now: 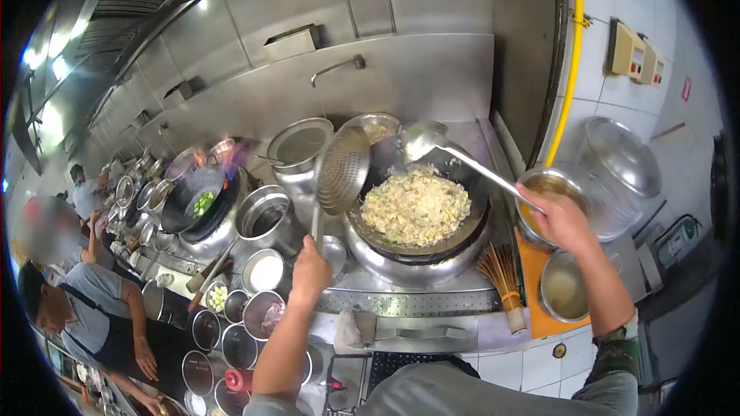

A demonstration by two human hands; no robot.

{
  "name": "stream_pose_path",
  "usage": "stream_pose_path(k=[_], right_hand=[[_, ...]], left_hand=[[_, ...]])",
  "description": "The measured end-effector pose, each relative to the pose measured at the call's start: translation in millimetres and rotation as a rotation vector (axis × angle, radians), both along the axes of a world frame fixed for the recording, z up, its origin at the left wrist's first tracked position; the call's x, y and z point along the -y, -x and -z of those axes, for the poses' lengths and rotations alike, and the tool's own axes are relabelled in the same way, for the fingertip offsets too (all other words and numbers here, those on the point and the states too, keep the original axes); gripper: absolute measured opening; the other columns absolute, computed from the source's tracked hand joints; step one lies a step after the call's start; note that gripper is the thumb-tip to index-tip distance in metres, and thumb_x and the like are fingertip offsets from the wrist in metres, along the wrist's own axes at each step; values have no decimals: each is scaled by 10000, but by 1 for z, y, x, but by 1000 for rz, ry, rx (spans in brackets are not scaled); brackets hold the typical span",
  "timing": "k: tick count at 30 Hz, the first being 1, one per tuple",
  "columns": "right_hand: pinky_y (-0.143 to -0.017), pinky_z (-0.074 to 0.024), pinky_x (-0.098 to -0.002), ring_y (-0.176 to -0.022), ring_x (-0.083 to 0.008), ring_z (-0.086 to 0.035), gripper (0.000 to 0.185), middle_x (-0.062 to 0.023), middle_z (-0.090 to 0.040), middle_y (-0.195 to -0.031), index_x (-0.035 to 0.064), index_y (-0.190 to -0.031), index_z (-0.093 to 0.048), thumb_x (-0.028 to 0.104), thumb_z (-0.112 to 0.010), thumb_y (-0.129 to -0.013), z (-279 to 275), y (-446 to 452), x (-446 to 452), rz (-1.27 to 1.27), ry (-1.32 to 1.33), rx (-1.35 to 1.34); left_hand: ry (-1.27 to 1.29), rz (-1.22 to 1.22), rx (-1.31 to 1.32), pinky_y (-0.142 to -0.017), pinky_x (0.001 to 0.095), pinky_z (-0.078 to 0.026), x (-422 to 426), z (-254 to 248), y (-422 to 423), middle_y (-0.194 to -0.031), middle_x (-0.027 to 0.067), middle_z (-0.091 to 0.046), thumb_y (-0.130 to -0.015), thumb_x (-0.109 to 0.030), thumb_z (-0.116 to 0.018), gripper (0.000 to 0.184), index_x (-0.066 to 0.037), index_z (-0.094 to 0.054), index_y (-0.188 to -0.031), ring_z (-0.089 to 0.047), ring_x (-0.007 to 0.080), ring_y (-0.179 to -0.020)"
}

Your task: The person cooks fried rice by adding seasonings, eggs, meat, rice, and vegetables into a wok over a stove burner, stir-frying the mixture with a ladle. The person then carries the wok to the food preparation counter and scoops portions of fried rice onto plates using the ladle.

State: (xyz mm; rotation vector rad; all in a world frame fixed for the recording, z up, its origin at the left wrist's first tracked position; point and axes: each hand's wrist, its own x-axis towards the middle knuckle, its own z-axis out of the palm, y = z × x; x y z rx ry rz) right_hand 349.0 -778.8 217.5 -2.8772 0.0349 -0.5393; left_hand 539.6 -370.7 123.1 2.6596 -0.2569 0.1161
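My right hand (pixel 556 219) is closed around the handle of a steel ladle (pixel 423 141), whose bowl is raised over the far rim of a wok (pixel 476 223). Fried rice (pixel 416 206) with egg and green bits lies heaped in the wok. In my closed left hand (pixel 311 272) is the handle of a perforated skimmer (pixel 344 169). Its round head stands tilted upright at the wok's left edge; whether the two touch, I cannot tell. Behind the wok sits a metal bowl (pixel 371 122) of brownish food, partly hidden by the skimmer.
A bamboo brush (pixel 505 281) leans at the counter's front right, beside a pot of yellowish liquid (pixel 551 189). On the left are a steel pot (pixel 266 212), several ingredient containers (pixel 264 270) and another wok (pixel 193 216) with greens near flames. Co-workers (pixel 100 304) stand further left.
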Motion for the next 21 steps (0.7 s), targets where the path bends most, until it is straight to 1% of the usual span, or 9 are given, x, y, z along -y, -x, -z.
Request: stream_pose_path(k=[5,6,7,9,11,14,17,20,21], right_hand=[[-669,-502,-424,-735,-362,-601,541,-162,-613,-889,252,-1359,-463,78,-573,-858,16,-22,-13,-13,-85,-4],[-596,-510,-402,-640,-328,-603,541,-145,-607,-824,248,-1382,-433,91,-562,-881,23,-21,-12,-97,-144,79],[-596,-510,-402,-640,-328,-603,541,-145,-607,-824,248,-1382,-433,91,-562,-881,32,-15,-14,-114,-147,57],[-400,-438,-314,-443,-183,-498,502,-66,-533,-689,188,-1414,-371,144,-512,-935,43,3,-21,58,-1112,-314],[-346,-393,-273,-411,-118,-430,494,-27,-481,-667,162,-1420,-348,163,-489,-947,39,0,-33,53,-1366,-327],[-288,-336,-228,-374,-55,-358,443,7,-429,-636,130,-1388,-381,211,-449,-958,43,-17,-44,45,-1739,-307],[-338,-305,-205,-421,-48,-376,435,11,-451,-660,118,-1343,-381,221,-500,-938,77,-29,-48,64,-2138,-495],[-356,-314,-222,-442,-61,-389,348,-7,-475,-684,109,-1286,-398,178,-474,-954,98,-62,-56,270,-1822,-653],[-357,-323,-227,-442,-66,-395,341,-13,-481,-688,104,-1288,-397,173,-464,-961,86,-79,-59,313,-1665,-666]], left_hand=[[100,34,-97,-896,507,-433,-6,-6,14,-1059,347,-583,-750,-31,-512,586,17,-363,-1315,-548,498,-1029],[143,45,27,-759,470,-506,-26,2,17,-976,296,-624,-741,-46,-575,586,-12,-387,-1295,-633,429,-883],[277,-40,-222,-654,424,-510,-50,7,21,-898,231,-625,-753,-45,-594,535,-18,-414,-1256,-631,343,-756],[410,-159,-497,-548,379,-514,-80,14,34,-819,166,-626,-765,-45,-613,483,-23,-441,-1216,-628,257,-629],[993,-222,-880,-421,284,-444,-108,54,44,-712,54,-550,-805,-47,-618,344,-32,-484,-1122,-505,117,-491],[1159,-250,-1008,-441,285,-473,-118,102,48,-732,65,-572,-832,-47,-596,213,-15,-537,-1034,-539,139,-519],[1146,-358,-1047,-462,286,-487,-117,114,42,-774,84,-598,-867,-57,-559,121,-14,-527,-975,-534,141,-532],[834,-257,-900,-573,307,-537,-113,113,40,-856,131,-646,-859,-138,-594,225,26,-579,-1012,-639,201,-654],[395,-143,-682,-672,339,-530,-105,107,38,-940,163,-645,-812,-142,-646,347,43,-565,-1094,-643,282,-732]])
